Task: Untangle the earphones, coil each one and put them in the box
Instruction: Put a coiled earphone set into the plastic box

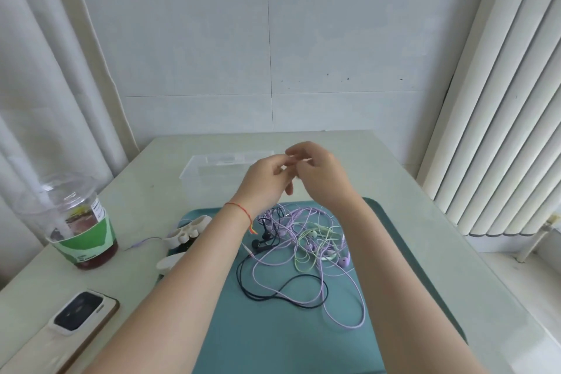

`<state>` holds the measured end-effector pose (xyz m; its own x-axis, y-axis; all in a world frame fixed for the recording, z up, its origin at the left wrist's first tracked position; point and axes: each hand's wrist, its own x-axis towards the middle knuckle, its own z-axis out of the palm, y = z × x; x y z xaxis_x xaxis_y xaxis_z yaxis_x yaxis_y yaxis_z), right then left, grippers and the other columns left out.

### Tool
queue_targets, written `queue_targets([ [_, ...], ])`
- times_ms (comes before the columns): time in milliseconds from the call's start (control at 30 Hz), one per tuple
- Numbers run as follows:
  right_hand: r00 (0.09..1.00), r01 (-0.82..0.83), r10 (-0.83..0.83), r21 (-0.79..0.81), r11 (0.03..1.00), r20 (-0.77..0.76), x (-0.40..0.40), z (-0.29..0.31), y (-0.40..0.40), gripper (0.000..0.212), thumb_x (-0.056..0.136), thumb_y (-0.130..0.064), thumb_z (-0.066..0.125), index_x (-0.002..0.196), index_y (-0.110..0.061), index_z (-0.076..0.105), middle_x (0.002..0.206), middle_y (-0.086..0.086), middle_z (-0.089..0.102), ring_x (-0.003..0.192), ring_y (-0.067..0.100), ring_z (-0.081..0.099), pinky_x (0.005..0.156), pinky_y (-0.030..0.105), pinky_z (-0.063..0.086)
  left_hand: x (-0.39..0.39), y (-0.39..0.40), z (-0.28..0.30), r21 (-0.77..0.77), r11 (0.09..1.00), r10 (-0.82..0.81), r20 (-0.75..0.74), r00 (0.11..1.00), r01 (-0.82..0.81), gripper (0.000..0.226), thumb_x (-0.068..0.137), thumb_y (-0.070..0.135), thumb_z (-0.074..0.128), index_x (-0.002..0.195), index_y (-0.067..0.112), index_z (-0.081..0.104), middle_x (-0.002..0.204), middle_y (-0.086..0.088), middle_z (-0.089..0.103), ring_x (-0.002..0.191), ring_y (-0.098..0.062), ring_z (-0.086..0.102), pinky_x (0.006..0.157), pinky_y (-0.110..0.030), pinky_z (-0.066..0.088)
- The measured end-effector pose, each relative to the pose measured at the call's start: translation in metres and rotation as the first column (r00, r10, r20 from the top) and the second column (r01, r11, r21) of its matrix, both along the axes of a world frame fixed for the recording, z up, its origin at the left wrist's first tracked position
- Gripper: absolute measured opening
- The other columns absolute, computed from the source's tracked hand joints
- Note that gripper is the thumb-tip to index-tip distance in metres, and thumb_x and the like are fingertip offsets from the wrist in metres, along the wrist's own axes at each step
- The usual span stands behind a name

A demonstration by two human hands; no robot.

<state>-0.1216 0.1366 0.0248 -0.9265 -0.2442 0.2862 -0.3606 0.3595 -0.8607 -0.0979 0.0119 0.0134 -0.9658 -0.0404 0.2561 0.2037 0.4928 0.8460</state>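
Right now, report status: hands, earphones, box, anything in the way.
Left hand and right hand raised together, fingers curled; hold unclear. Earphones tangled on teal tray. Clear box beyond, partly behind hands.

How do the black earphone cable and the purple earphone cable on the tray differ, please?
The black earphone cable is dark and loops mostly at the tangle's left and near side; the purple earphone cable is pale lilac and sweeps wider, reaching nearest the tray's front. Black earbuds lie left, purple ones right. Both lie tangled together on the teal tray, uncoiled.
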Motion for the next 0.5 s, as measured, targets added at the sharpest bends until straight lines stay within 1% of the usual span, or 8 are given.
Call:
queue_targets([
  [33,0.999,-0.020,0.019,0.039,0.999,0.033,0.000,-0.002,-0.001,0.034,0.090,-0.003,0.038,0.110,-0.017,0.061,0.091,0.000,0.066,0.076,0.015,0.062,0.064,0.030,0.052,0.000,-0.001,-0.002,-0.005,1.000,0.017,-0.015,1.000,-0.017,0.020,0.097,0.026,0.053,0.087,0.022,0.069,0.061,-0.001,0.062,0.038,-0.004,0.041,0.043,-0.017,0.032],
  [100,0.997,-0.029,0.016,0.167,0.986,0.075,-0.001,-0.008,0.001,0.026,0.095,-0.010,0.041,0.109,-0.018,0.061,0.081,-0.001,0.063,0.059,0.010,0.052,0.050,0.023,0.040,0.000,-0.005,-0.011,0.008,0.999,0.047,-0.019,0.999,-0.047,0.018,0.097,0.025,0.054,0.089,0.019,0.069,0.061,0.000,0.062,0.038,-0.001,0.041,0.044,-0.016,0.033],
  [167,0.997,-0.024,0.002,0.304,0.952,0.073,-0.004,-0.013,0.005,0.019,0.096,-0.018,0.048,0.105,-0.016,0.065,0.079,-0.003,0.060,0.054,0.006,0.044,0.049,0.020,0.032,0.001,-0.010,-0.022,0.024,0.997,0.072,-0.007,0.997,-0.072,0.011,0.095,0.026,0.057,0.095,0.020,0.066,0.062,0.001,0.063,0.040,0.000,0.044,0.047,-0.016,0.036],
  [233,0.999,0.012,-0.025,0.335,0.942,0.034,-0.006,-0.015,0.008,0.017,0.094,-0.020,0.053,0.094,-0.016,0.069,0.071,-0.006,0.056,0.052,0.006,0.042,0.048,0.020,0.030,0.003,-0.015,-0.032,0.054,0.996,0.068,0.020,0.997,-0.069,0.008,0.094,0.027,0.060,0.094,0.022,0.065,0.062,0.003,0.062,0.044,-0.001,0.047,0.050,-0.018,0.039],
  [267,0.998,0.069,-0.070,0.288,0.955,-0.007,-0.007,-0.015,0.008,0.017,0.094,-0.019,0.053,0.090,-0.016,0.069,0.069,-0.007,0.055,0.052,0.007,0.042,0.048,0.020,0.030,0.004,-0.016,-0.036,0.078,0.995,0.052,0.037,0.998,-0.055,0.008,0.094,0.027,0.060,0.092,0.021,0.066,0.061,0.004,0.062,0.045,-0.003,0.048,0.052,-0.020,0.041],
  [333,0.965,0.250,-0.246,0.038,0.967,-0.088,-0.010,-0.013,0.009,0.018,0.096,-0.015,0.048,0.091,-0.014,0.065,0.068,-0.009,0.054,0.054,0.007,0.042,0.049,0.017,0.032,0.006,-0.020,-0.041,0.105,0.994,0.013,0.070,0.997,-0.020,0.011,0.095,0.023,0.060,0.089,0.019,0.068,0.061,0.006,0.063,0.048,-0.008,0.052,0.054,-0.026,0.045],
  [433,0.866,0.451,-0.498,-0.352,0.820,-0.050,-0.015,-0.010,0.017,0.019,0.096,-0.014,0.042,0.089,-0.020,0.058,0.067,-0.006,0.053,0.059,0.015,0.048,0.060,0.031,0.043,0.007,-0.024,-0.045,0.115,0.993,0.005,0.086,0.996,-0.015,0.014,0.095,0.018,0.059,0.088,0.017,0.071,0.067,0.004,0.069,0.056,-0.012,0.061,0.064,-0.031,0.053],
  [500,0.835,0.518,-0.550,-0.358,0.777,0.014,-0.020,-0.012,0.026,0.020,0.094,-0.016,0.041,0.085,-0.024,0.058,0.070,-0.002,0.057,0.066,0.023,0.055,0.067,0.041,0.049,0.007,-0.028,-0.044,0.134,0.991,0.020,0.054,0.998,-0.027,0.015,0.095,0.017,0.059,0.088,0.017,0.073,0.071,0.002,0.072,0.062,-0.014,0.066,0.069,-0.028,0.055],
])
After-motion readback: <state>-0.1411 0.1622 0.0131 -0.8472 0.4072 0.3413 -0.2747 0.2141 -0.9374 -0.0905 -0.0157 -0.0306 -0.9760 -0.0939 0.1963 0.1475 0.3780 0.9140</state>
